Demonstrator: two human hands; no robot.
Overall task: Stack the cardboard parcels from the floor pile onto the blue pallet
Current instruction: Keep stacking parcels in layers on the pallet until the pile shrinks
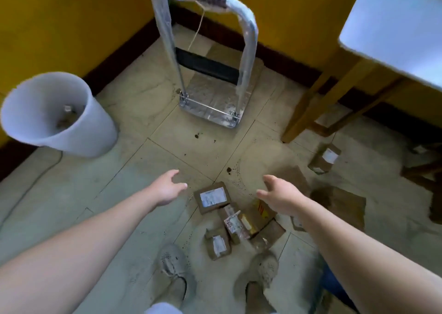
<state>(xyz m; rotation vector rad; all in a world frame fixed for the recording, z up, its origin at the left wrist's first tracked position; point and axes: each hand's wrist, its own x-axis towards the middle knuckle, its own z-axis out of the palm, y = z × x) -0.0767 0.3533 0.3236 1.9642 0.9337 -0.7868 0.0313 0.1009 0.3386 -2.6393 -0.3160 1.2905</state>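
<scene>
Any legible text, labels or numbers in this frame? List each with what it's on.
Nothing here can be read.
White label on top parcel: print too blurred.
Label with red marks on middle parcel: blurred.
White label on near parcel: blurred.
White label on far right parcel: too small.
Red marks on yellow-taped parcel: unreadable.

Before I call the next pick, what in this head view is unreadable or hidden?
All in the head view:
- Parcel labels: print too small, blurred.
- Parcels beneath right hand: partly covered by it.
- Blue shape at bottom edge: mostly behind right forearm; pallet or not, cannot tell.
- White bin contents: blurred.
</scene>
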